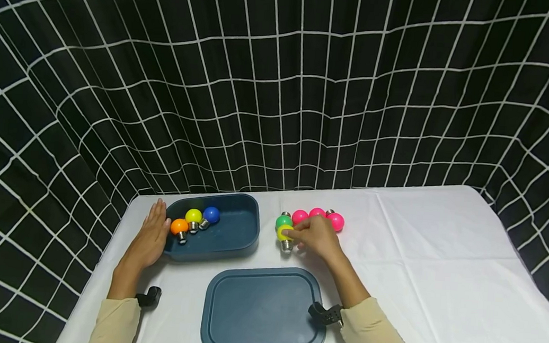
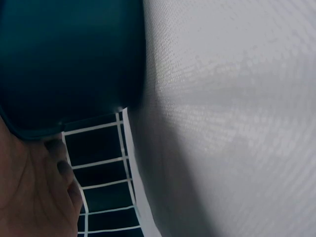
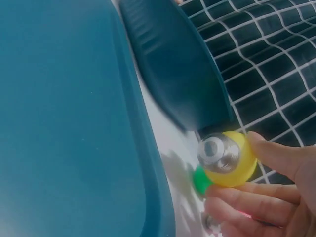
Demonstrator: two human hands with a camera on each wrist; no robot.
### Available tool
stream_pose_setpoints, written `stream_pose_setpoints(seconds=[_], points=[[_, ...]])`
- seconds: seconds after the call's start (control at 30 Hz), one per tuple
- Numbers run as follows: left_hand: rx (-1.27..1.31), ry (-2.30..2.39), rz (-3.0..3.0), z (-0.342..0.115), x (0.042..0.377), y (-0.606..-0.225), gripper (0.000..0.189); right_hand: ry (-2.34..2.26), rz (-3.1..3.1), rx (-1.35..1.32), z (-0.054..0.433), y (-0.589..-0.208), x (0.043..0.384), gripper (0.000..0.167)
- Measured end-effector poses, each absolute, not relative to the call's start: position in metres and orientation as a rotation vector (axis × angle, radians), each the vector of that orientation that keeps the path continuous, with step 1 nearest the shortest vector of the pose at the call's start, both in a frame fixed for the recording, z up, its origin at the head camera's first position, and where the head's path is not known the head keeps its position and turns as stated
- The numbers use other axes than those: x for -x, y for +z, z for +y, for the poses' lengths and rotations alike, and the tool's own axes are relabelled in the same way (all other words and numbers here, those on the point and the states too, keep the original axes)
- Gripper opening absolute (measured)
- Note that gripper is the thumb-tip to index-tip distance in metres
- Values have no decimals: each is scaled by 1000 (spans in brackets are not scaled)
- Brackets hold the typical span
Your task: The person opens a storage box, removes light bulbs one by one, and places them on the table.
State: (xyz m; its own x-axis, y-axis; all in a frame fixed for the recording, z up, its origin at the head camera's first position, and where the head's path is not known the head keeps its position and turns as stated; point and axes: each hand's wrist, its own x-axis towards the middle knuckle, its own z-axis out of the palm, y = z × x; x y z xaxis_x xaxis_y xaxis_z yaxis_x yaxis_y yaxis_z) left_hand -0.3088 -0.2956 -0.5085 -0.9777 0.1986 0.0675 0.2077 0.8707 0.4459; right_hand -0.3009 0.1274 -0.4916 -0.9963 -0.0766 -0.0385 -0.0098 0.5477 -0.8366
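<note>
White-clothed table [image 1: 448, 279], black gridded curtain [image 1: 327, 101] at twelve o'clock. Right hand [image 1: 320, 237] pinches yellow bulb [image 3: 234, 160], three o'clock of blue tub [image 1: 232, 235]. Left hand [image 1: 149, 237], fingers straight, touches tub's nine-o'clock side.

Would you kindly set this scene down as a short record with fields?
Left hand: fingers straight, against the left end of the dark blue container
Right hand: pinches a yellow light bulb
Container contents: orange bulb, second yellow bulb, blue bulb
Outside container, near right hand: green bulb, at least three pink bulbs
Lid: flat on the white tablecloth, nearer the person than the container
Backdrop: black curtain with white grid
</note>
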Motion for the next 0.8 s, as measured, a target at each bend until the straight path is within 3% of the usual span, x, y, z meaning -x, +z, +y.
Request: stream_pose_setpoints(seconds=[0.8], points=[[325, -715, -3014, -294, 306, -505, 65, -1270, 2734, 65, 128, -499, 301, 27]])
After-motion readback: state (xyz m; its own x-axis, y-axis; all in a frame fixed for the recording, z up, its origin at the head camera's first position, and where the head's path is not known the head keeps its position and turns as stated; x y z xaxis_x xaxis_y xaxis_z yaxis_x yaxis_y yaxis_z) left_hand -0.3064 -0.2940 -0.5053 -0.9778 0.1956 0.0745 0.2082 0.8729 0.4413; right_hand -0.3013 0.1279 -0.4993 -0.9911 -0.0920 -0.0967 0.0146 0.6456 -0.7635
